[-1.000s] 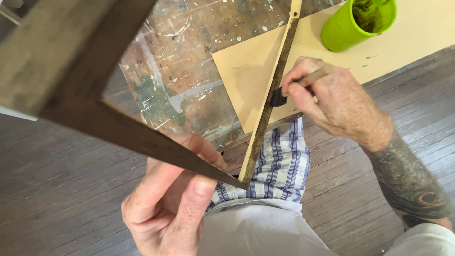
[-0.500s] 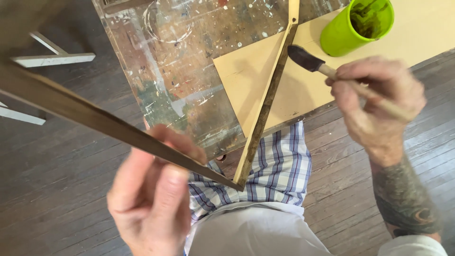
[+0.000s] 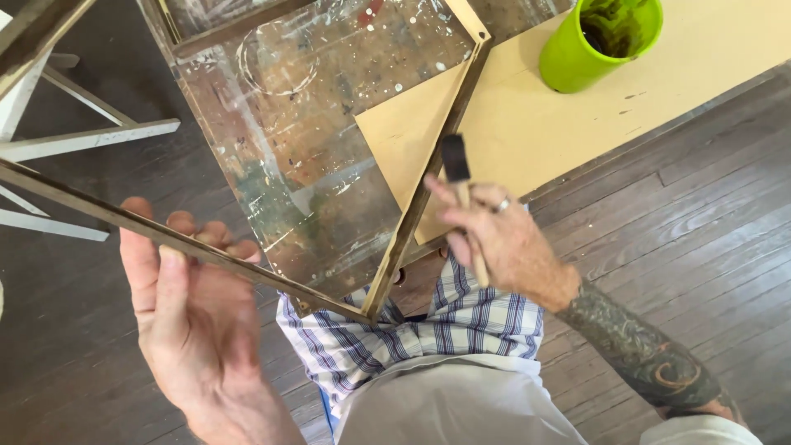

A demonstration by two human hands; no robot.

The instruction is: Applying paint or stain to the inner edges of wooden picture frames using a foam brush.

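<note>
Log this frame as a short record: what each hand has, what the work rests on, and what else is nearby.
left hand: left hand grips the lower rail of a wooden frame, fingers curled over it
right hand: right hand holds a foam brush, dark tip against the frame's right rail
surface: paint-spattered table with a tan board on it
nearby: green cup on the board
floor: dark wood planks
</note>
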